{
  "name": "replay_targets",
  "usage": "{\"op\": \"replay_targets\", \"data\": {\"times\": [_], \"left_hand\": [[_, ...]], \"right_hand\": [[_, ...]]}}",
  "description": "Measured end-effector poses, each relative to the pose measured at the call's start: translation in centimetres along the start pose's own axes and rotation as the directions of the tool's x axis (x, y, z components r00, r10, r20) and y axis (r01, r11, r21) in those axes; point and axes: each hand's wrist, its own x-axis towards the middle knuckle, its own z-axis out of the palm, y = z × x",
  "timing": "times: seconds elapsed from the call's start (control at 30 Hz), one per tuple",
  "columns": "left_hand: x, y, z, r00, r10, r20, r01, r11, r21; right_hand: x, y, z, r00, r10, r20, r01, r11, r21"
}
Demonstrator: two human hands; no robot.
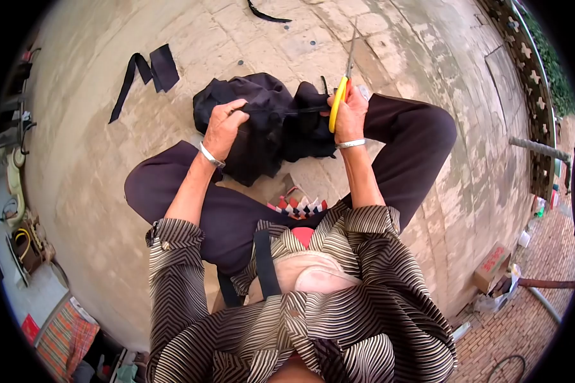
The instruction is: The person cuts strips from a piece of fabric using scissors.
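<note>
My left hand [225, 127] is closed, its thumb and fingers pinching the edge of a dark cloth garment [252, 137] bunched between my knees. A thin taut stretch of the black fabric runs from there across to my right hand [351, 118]. Closed in that right hand is a pair of scissors [338, 105] with yellow and orange handles, the blades pointing up and away from me. The same hand appears to grip the fabric's other end, though its fingertips are partly hidden. Beneath lies another black piece of cloth [306, 137].
Cut black strips [164, 69] lie on the paved ground at the left, and one dark strip [265, 14] farther off. A red, white and blue patterned item [300, 207] is near my lap. At right stand a cardboard box [492, 265] and a patterned wall [524, 64].
</note>
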Motion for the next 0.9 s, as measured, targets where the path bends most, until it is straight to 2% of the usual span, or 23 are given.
{"op": "replay_targets", "data": {"times": [0.07, 0.13, 0.17, 0.23, 0.27, 0.33, 0.37, 0.43, 0.47, 0.5, 0.53, 0.6, 0.63, 0.7, 0.77, 0.83, 0.9], "left_hand": [[0.5, -0.9, -0.4, 1.000, -0.027, -0.011, 0.027, 0.998, -0.049], [0.7, -1.2, -0.4, 0.996, 0.092, -0.010, -0.092, 0.996, -0.008], [0.6, -1.1, -0.3, 0.996, 0.092, -0.008, -0.092, 0.996, -0.006], [0.2, -0.4, 0.1, 0.994, -0.077, -0.078, 0.072, 0.995, -0.073], [-0.1, 0.7, 0.4, 0.994, -0.077, -0.077, 0.072, 0.995, -0.073], [-1.0, 2.8, 1.3, 0.984, -0.028, 0.173, -0.001, 0.986, 0.167], [-1.6, 2.9, 2.1, 0.967, 0.124, 0.221, -0.199, 0.913, 0.358], [-2.8, 1.7, 4.0, 0.926, 0.206, 0.316, -0.325, 0.859, 0.395], [-3.6, 1.4, 5.1, 0.924, 0.154, 0.349, -0.289, 0.880, 0.376], [-4.3, 1.2, 6.1, 0.919, 0.102, 0.381, -0.249, 0.899, 0.359], [-4.9, 0.4, 7.1, 0.904, 0.170, 0.392, -0.342, 0.838, 0.425], [-5.7, 0.5, 8.8, 0.892, 0.229, 0.390, -0.407, 0.784, 0.469], [-6.0, 0.4, 9.2, 0.877, 0.273, 0.395, -0.446, 0.769, 0.458], [-6.2, 0.6, 9.6, 0.866, 0.286, 0.411, -0.463, 0.770, 0.440], [-6.2, 1.3, 9.5, 0.850, 0.299, 0.433, -0.486, 0.764, 0.424], [-6.6, 2.0, 9.3, 0.878, 0.166, 0.449, -0.395, 0.781, 0.483], [-6.5, 1.8, 9.0, 0.889, 0.153, 0.431, -0.369, 0.797, 0.478]], "right_hand": [[-0.3, -0.6, 0.3, 0.999, 0.027, 0.035, -0.029, 0.999, 0.039], [-0.8, -1.3, 0.6, 0.993, 0.061, 0.101, -0.073, 0.991, 0.109], [-0.9, -1.5, 0.7, 0.993, 0.062, 0.100, -0.073, 0.991, 0.112], [-1.1, -1.8, 0.8, 0.989, 0.106, 0.103, -0.119, 0.985, 0.129], [-0.9, -1.1, 0.7, 0.989, 0.106, 0.103, -0.119, 0.984, 0.129], [0.1, 0.5, 0.2, 0.992, -0.124, 0.029, 0.126, 0.988, -0.088], [0.3, 0.6, -0.2, 0.991, -0.128, 0.033, 0.131, 0.987, -0.090], [0.3, 0.8, -1.0, 0.997, -0.071, 0.035, 0.070, 0.997, 0.017], [-1.1, -1.9, -0.9, 0.994, 0.099, 0.053, -0.110, 0.955, 0.275], [-0.8, -1.6, -1.5, 0.982, 0.187, 0.037, -0.188, 0.915, 0.357], [-0.4, -1.1, -1.9, 0.974, 0.225, -0.007, -0.199, 0.876, 0.440], [2.0, 2.4, -3.0, 0.959, 0.271, -0.085, -0.163, 0.771, 0.616], [2.0, 2.6, -3.8, 0.929, 0.364, -0.066, -0.251, 0.750, 0.612], [2.3, 3.8, -5.4, 0.938, 0.344, 0.046, -0.293, 0.714, 0.636], [1.7, 2.9, -4.5, 0.942, 0.335, 0.011, -0.268, 0.734, 0.624], [1.4, 2.8, -4.1, 0.943, 0.331, -0.024, -0.247, 0.749, 0.615], [1.9, 3.1, -4.3, 0.961, 0.276, -0.027, -0.212, 0.792, 0.573]]}}
